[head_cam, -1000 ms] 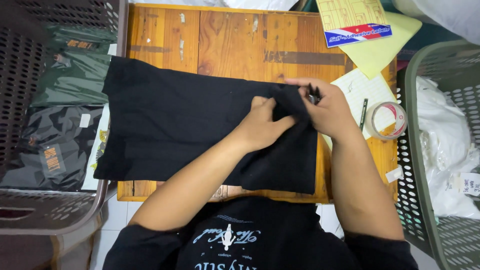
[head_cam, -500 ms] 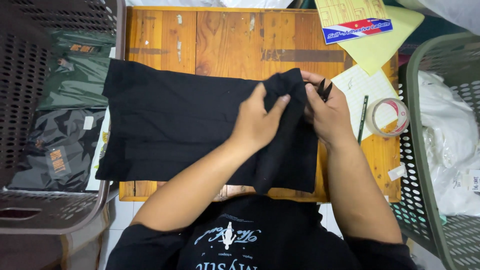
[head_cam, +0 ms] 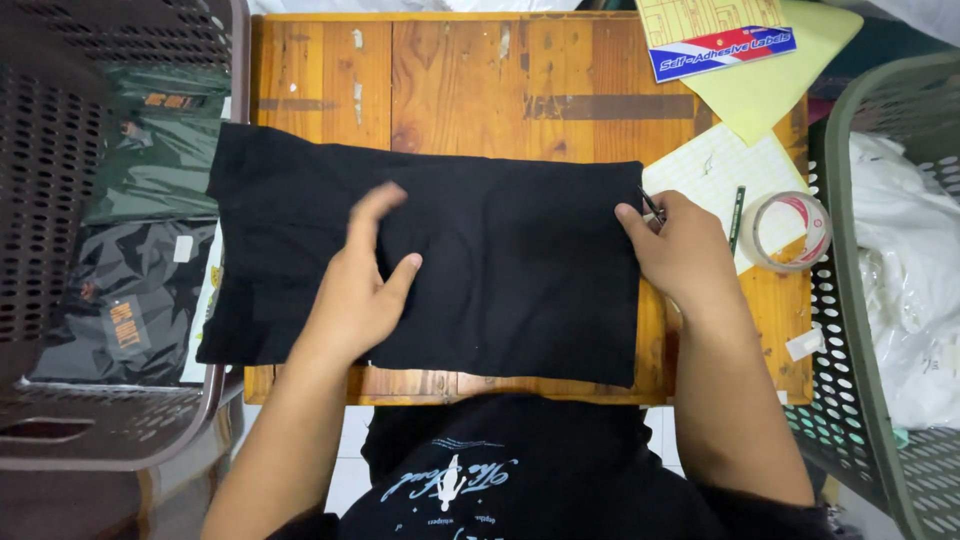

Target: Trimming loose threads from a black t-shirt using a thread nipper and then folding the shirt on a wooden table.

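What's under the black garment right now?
The black garment lies on the wooden table, its left edge overhanging. Left hand presses on top. Anything beneath the cloth is hidden.

Bare wooden table (head_cam: 470,85) lay open at twelve o'clock, above the black garment (head_cam: 500,270). A brown basket (head_cam: 60,200) walled nine o'clock; a green basket (head_cam: 860,330), tape roll (head_cam: 792,230) and notepad (head_cam: 715,175) crowded three o'clock.
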